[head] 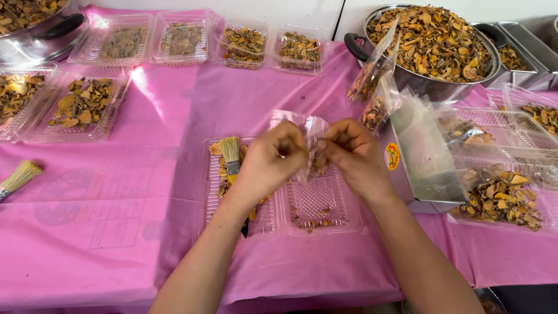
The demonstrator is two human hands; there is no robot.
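Our left hand (273, 160) and right hand (351, 154) pinch a small bag (308, 131); the tray (317, 200) at 6 o'clock is nearly empty, trays (244, 42) at 12 are filled.

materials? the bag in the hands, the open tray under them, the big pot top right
Small bag: thin clear plastic film, glossy and crinkled. Open tray: clear rigid plastic, looks moulded, with a ribbed, dimpled floor. Big pot: shiny metal, likely stainless steel; handles look like black plastic.

Bright, even daylight is washing the pink surface (116, 232); glare is flaring near its far left edge. Both hands are blurring slightly; edges are bowing outward.
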